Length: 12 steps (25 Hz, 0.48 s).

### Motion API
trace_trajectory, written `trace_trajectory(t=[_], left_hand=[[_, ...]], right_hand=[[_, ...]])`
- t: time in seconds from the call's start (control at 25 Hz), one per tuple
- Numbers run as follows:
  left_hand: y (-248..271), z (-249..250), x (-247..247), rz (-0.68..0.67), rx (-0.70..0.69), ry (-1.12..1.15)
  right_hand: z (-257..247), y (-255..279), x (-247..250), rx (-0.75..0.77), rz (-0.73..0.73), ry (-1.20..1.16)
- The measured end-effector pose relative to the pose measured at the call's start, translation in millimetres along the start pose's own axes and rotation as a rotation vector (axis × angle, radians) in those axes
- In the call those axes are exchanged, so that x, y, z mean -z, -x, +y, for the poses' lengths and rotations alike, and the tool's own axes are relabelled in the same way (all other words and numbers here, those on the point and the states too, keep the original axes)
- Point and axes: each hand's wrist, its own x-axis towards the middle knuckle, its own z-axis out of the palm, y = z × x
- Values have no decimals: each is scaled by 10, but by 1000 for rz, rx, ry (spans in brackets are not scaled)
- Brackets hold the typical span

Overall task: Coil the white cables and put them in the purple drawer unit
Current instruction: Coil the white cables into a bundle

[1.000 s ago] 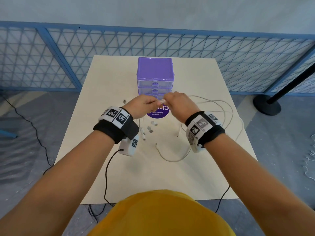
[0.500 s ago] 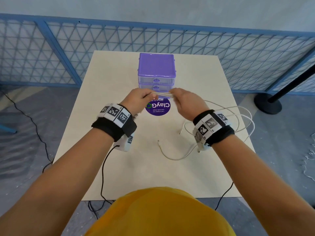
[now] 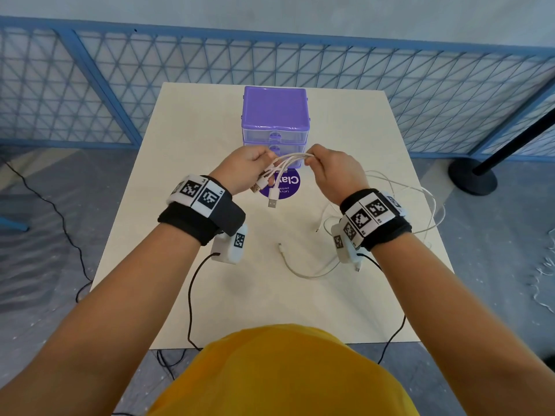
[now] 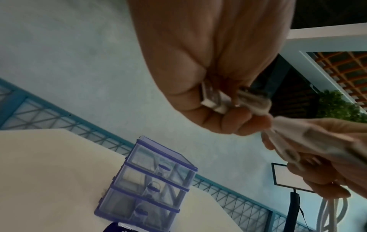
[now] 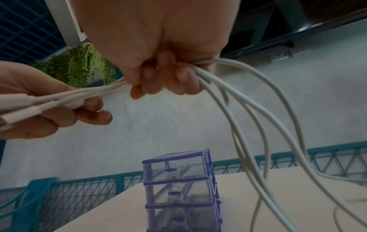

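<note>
Both hands are raised above the desk [image 3: 210, 295], just in front of the purple drawer unit [image 3: 275, 115], and share a bundle of white cables [image 3: 292, 159]. The left hand [image 3: 244, 169] has its fingers [image 4: 234, 119] curled around the plug ends; several USB connectors [image 3: 271, 202] stick out below its palm and hang toward the round purple sticker [image 3: 288, 186] lying on the desk before the unit. The right hand [image 3: 333, 172] pinches the same strands a little further along, its fingers [image 5: 158, 78] pressed together and wrapped over them. From the right fist the cords fan out and droop to the desk on the side of the unit nearest the black stanchion base [image 3: 473, 177], where they lie in loose loops. One more cable end [image 3: 300, 265] curves on the desk nearer the person than the sticker, not held by either hand.

The drawer unit stands upright near the far edge of the desk, its three clear drawers closed, apart from both hands. Behind it runs a blue mesh fence [image 3: 180, 70].
</note>
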Motion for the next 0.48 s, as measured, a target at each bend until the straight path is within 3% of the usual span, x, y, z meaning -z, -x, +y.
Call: trace_trajectory(t=[0.12, 0.28, 0.48], left_hand=[[1, 15, -24, 24, 30, 4], [38, 73, -80, -12, 93, 259], [20, 83, -133, -68, 68, 187]], right_hand=[[43, 12, -11, -16, 6, -33], [32, 6, 25, -50, 79, -85], [3, 3, 42, -56, 116, -122]])
